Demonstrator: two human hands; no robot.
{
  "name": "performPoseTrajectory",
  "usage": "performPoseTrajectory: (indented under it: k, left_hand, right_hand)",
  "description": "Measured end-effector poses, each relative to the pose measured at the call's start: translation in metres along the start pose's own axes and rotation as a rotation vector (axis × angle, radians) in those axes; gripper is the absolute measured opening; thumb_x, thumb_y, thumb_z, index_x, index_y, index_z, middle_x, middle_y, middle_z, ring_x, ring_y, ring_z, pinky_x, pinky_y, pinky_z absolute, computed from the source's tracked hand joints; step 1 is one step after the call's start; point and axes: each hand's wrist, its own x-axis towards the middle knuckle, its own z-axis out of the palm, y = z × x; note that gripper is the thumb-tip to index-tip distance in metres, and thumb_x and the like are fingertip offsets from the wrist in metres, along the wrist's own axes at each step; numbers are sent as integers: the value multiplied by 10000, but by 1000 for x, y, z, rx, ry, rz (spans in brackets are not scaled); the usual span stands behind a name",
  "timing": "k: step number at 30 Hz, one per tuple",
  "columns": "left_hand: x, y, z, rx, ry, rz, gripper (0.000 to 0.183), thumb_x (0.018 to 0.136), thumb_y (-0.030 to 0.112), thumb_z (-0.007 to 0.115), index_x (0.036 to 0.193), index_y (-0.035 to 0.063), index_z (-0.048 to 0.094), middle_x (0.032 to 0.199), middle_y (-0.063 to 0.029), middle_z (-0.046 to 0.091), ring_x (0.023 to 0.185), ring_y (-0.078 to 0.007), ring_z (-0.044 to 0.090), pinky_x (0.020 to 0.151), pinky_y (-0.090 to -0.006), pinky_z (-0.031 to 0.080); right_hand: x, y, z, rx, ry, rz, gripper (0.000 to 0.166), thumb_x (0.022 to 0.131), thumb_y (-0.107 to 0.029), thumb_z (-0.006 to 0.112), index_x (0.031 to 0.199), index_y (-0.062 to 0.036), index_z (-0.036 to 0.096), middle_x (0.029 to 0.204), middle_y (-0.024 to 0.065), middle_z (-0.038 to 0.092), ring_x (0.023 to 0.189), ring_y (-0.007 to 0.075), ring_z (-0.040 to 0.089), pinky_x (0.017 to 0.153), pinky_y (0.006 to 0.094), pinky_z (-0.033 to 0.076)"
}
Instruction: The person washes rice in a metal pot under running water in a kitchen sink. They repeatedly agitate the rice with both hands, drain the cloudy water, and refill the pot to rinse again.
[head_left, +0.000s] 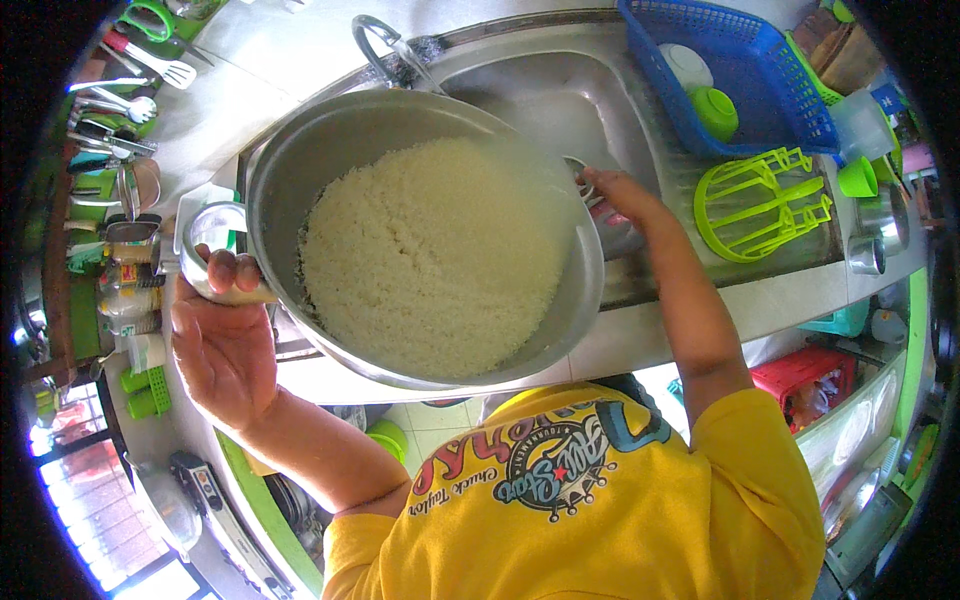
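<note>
A large metal pot (442, 255) holds a heap of rice grains, tilted so that its cloudy wet side lies at the upper right. My left hand (229, 330) has its fingers hooked through the pot's loop handle on the left. On the far side of the pot, my right hand (611, 191) grips the other loop handle; part of that hand and handle is hidden or blurred. The pot is over the near left part of a stainless steel sink (555, 112), below the curved faucet (401, 56).
A blue plastic basket (772, 82) with bowls stands at the back right. Near it lies a lime green plastic rack (757, 202) on the drainboard. Metal cups (867, 255) stand at the right edge. Utensils, including a slotted spatula (174, 71), line the left side.
</note>
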Motion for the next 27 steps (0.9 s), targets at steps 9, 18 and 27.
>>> performPoseTrajectory:
  k: [9,18,27]
  left_hand:
    - [0,0,18,66,2,-3,555,763,338,483,1114,-47,293,943,-85,370,889,-195,347,821,-318,256]
    - [-3,-3,27,84,35,10,576,776,355,456,1124,-67,279,958,-96,371,894,-198,347,825,-323,257]
    - [-1,-1,28,16,28,-7,478,803,324,438,1096,-41,340,914,-72,386,883,-189,361,819,-323,275]
  right_hand:
    - [12,4,-3,-21,-59,19,430,791,-458,372,1013,-114,503,907,61,561,682,166,552,531,326,403]
    - [17,3,-5,-88,-45,29,447,801,-448,360,1033,-88,487,849,58,571,672,161,552,516,316,413]
    - [35,21,-10,-149,-42,-282,319,770,-359,472,824,-64,579,727,57,558,599,135,535,537,280,437]
